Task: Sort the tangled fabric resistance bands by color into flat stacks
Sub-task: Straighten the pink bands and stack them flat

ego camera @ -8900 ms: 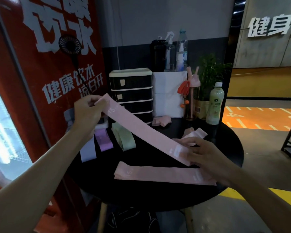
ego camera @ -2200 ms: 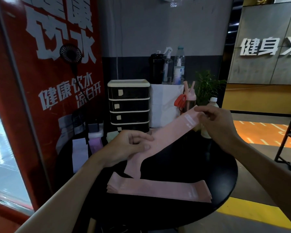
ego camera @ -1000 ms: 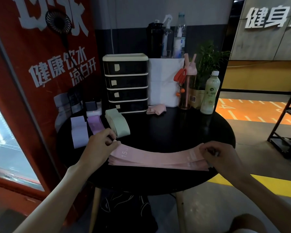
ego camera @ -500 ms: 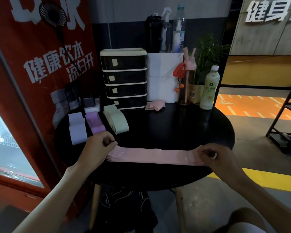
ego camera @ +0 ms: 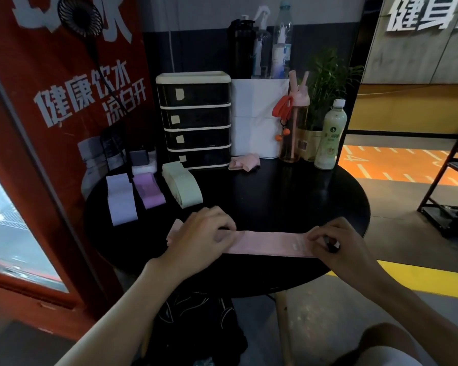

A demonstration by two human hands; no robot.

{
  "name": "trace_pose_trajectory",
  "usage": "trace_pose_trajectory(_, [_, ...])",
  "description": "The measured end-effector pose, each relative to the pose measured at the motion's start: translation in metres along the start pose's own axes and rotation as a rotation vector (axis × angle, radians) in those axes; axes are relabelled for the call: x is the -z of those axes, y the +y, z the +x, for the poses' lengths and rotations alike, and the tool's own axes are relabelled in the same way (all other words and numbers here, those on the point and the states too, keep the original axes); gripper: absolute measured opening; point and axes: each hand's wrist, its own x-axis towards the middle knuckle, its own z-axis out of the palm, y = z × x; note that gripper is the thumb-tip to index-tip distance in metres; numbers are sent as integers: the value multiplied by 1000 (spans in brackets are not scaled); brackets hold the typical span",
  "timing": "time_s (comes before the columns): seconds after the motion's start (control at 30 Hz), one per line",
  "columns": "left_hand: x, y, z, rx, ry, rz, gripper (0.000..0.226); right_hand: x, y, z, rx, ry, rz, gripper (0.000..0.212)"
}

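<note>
The flat stack of long pink fabric bands (ego camera: 271, 243), laid at the 6 o'clock edge of the round black surface (ego camera: 275, 196), is gripped at 9 o'clock by the left hand (ego camera: 204, 235) and pinched at 3 o'clock by the right hand (ego camera: 333, 243); its layers could be skewed by an uneven release.

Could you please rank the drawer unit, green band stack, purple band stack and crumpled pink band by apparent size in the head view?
Largest to smallest:
drawer unit
green band stack
purple band stack
crumpled pink band, which lies farther back, so its true size is unsure
</note>
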Motion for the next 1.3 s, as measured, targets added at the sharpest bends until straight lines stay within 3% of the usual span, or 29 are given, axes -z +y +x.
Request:
trace_pose_trajectory(0.27, [-22, -3, 9, 36, -67, -39, 15, 8, -16, 25, 50, -49, -8, 17])
trace_pose_trajectory(0.53, [-10, -6, 30, 64, -193, -30, 25, -24, -39, 128, 156, -127, -74, 9])
trace_pose_trajectory(0.83, [-31, -30, 47, 56, -195, 125, 50, -105, -16, 246, 28, -154, -118, 21])
trace_pose_trajectory(1.1, [-35, -35, 46, 64, -208, 105, 47, -146, 19, 295, -40, -178, -360, 51])
trace_pose_trajectory(1.3, [-34, -32, 46, 84, -227, 111, 51, -156, 28, 305, -70, -137, -239, 34])
